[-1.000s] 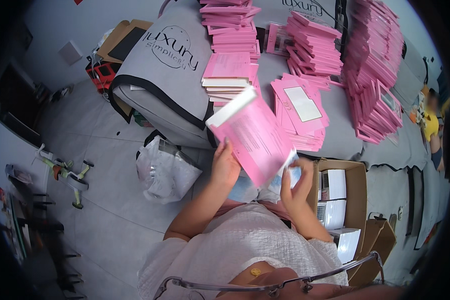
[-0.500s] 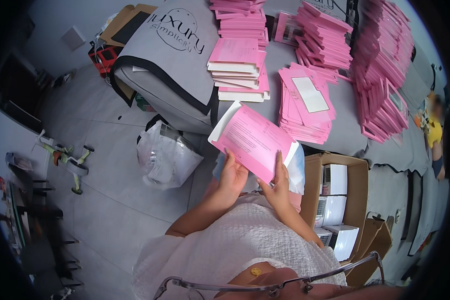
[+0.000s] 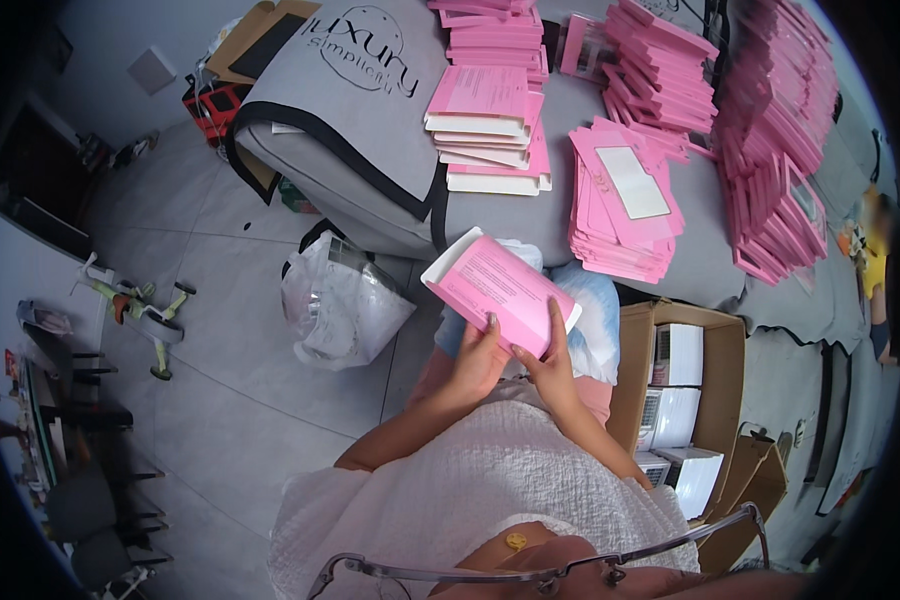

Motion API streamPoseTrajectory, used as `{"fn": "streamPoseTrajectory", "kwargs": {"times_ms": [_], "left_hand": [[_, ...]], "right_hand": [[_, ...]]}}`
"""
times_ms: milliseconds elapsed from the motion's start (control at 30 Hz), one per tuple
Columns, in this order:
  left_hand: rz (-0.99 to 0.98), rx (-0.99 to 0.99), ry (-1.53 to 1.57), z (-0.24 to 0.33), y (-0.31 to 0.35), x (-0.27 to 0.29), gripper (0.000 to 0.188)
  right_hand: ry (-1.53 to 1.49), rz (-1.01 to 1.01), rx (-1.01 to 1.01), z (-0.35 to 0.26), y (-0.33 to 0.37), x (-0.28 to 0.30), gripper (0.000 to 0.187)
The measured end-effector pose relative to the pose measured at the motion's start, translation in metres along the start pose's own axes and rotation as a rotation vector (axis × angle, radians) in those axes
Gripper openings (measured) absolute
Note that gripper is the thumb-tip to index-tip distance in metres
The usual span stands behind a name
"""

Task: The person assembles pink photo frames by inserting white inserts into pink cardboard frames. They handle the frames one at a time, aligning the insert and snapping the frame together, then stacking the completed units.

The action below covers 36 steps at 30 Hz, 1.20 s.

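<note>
Both of my hands hold a pink cardboard box above my lap. It is bowed into a curve, with white inner flaps at its two ends and fine print on the upper face. My left hand grips the near edge, thumb along the lower side. At the near right corner my right hand is closed on the card, one finger lying over the face. Beyond the box, flat pink box blanks with a pale window lie piled on the grey sofa. Pink boxes with white edges are stacked to their left.
More pink boxes stand in tall stacks at the far right. An open brown carton with several white boxes is on the floor at my right. A clear plastic bag and a child's bike stand left. A person is far right.
The pink box has come slightly nearer to me and is bent into a stronger curve. My hands have moved a little closer together, both still on it.
</note>
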<state>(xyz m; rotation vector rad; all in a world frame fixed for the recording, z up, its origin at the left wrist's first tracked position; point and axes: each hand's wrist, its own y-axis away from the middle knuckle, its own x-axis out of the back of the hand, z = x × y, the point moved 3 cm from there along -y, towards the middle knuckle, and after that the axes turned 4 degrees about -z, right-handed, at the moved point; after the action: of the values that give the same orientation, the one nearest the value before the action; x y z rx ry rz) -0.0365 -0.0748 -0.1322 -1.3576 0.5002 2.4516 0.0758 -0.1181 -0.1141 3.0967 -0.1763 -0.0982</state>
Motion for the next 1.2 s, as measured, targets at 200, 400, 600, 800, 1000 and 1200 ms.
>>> {"fn": "streamPoseTrajectory", "kwargs": {"times_ms": [200,400,600,800,1000,1200], "left_hand": [[0.019,0.047,0.026,-0.016,-0.003,0.036,0.036],[0.119,0.135,0.09,-0.02,0.007,0.068,0.033],[0.345,-0.01,-0.305,0.017,0.015,0.094,0.026],[0.304,-0.229,-0.722,0.039,0.01,0.097,0.026],[0.124,-0.283,-0.635,0.059,0.0,0.077,0.028],[-0.002,-0.041,-0.713,0.062,0.0,0.038,0.03]], "right_hand": [[1.186,0.188,0.232,-0.036,0.003,-0.003,0.071],[1.228,-0.412,0.577,-0.009,-0.048,-0.045,0.056],[1.387,-0.165,0.439,0.027,-0.082,-0.023,0.058],[0.974,0.18,0.322,0.056,-0.058,0.015,0.042],[0.354,0.069,-0.049,0.039,-0.04,0.028,0.023],[0.27,0.339,0.217,-0.032,-0.101,0.035,0.023]]}}
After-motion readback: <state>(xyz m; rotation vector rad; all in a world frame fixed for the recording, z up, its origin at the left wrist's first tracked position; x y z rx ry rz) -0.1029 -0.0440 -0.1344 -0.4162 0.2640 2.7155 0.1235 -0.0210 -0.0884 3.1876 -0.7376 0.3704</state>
